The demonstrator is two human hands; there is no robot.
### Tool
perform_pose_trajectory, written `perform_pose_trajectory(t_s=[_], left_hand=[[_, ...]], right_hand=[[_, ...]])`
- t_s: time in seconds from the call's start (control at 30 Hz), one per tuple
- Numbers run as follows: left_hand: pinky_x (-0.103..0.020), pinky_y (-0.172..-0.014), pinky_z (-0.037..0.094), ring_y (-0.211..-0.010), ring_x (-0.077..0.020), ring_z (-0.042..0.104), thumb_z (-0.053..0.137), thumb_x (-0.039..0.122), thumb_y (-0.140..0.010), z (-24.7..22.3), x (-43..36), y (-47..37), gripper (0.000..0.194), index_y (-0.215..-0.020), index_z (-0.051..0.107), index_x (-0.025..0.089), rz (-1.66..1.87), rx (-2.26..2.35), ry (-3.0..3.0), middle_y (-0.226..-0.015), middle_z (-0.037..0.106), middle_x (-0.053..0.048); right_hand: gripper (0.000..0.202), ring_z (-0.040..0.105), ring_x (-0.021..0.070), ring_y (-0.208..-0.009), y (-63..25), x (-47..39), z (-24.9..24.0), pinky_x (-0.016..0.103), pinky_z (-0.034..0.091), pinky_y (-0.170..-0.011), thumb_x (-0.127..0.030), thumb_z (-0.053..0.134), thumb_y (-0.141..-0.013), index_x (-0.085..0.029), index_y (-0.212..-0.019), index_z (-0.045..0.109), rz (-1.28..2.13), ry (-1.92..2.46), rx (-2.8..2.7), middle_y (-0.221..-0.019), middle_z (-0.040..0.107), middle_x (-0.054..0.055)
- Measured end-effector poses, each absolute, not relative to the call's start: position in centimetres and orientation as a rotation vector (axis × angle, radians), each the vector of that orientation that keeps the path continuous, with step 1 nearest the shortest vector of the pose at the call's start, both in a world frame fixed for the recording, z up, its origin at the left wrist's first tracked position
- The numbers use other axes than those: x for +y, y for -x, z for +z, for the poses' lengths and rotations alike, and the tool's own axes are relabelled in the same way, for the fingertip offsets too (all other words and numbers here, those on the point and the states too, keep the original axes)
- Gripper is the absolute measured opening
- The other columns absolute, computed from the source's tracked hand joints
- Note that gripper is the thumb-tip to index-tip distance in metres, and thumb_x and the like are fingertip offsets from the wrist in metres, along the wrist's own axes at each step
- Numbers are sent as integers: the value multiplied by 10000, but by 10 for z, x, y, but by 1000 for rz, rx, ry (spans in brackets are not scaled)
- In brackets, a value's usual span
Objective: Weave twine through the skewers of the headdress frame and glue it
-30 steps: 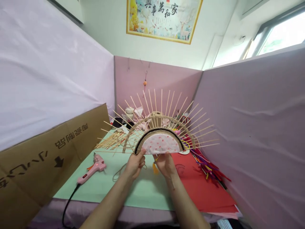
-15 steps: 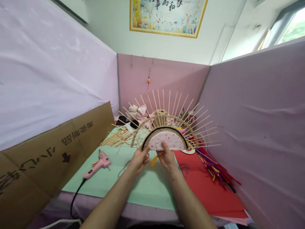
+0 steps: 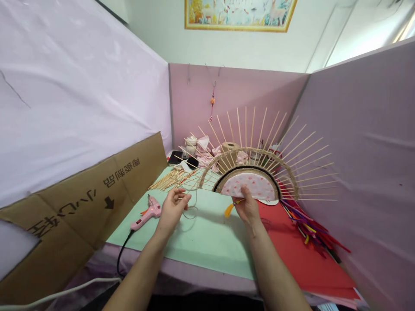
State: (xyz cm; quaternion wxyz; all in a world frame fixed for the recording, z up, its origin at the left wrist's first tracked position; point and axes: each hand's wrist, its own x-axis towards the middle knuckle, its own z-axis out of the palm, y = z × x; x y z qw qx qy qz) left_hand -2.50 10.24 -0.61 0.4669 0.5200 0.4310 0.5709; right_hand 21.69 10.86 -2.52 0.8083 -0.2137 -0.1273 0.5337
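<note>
My right hand (image 3: 248, 211) grips the lower edge of a half-round fan (image 3: 264, 185), its thumb lying on the white panel with pink-red spots. Thin wooden sticks radiate from the fan, crossed by an arc of twine and edged inside by a black band. A yellow tassel (image 3: 229, 210) hangs beside that hand. Left of the fan, my left hand (image 3: 174, 210) is closed, fingers pinched on a thin twine (image 3: 196, 199) that runs from the fan's left end and loops down over the green sheet.
A pink glue gun (image 3: 147, 214) lies left of my left hand, near a cardboard panel (image 3: 97, 190). Loose sticks (image 3: 168, 178) and a twine spool (image 3: 230, 147) sit further back. Colourful pipe cleaners (image 3: 304, 222) rest on red sheets (image 3: 292, 255) at the right.
My left hand has let go of the fan's lower left edge and moved left, onto the twine. The fan, held by my right hand, now appears further right in view.
</note>
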Motion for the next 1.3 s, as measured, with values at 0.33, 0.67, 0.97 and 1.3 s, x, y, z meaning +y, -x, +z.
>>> perform_pose_trajectory(t_s=[0.33, 0.67, 0.97, 1.3], left_hand=[[-223, -515, 351, -562, -97, 469, 667, 410, -738, 26, 113, 55, 285, -872, 607, 167, 1521, 1242, -1474, -746, 577, 0], [-249, -652, 419, -686, -124, 518, 577, 298, -816, 45, 121, 76, 165, -930, 642, 197, 1766, 1349, -1828, -908, 573, -32], [-249, -718, 435, -845, -145, 573, 600, 299, -791, 42, 129, 94, 231, -989, 587, 182, 1720, 1125, -1517, -915, 632, -42], [-243, -691, 424, -809, -156, 607, 745, 330, -649, 37, 121, 97, 401, -986, 594, 174, 1500, 1087, -1301, -824, 664, -37]], right_hand=[[282, 664, 95, -641, -221, 105, -24, 229, 568, -662, -162, 836, -561, -217, -753, 637, 1142, 462, -303, -694, 722, -83], [271, 629, 91, -573, -222, 104, -28, 223, 537, -588, -162, 828, -556, -218, -728, 626, 1159, 506, -339, -637, 687, -94], [331, 662, 105, -629, -224, 102, -28, 229, 548, -599, -187, 865, -506, -226, -735, 629, 1195, 534, -345, -693, 710, -87], [319, 671, 110, -638, -228, 105, -33, 227, 546, -582, -239, 868, -527, -231, -739, 630, 1207, 522, -361, -712, 723, -74]])
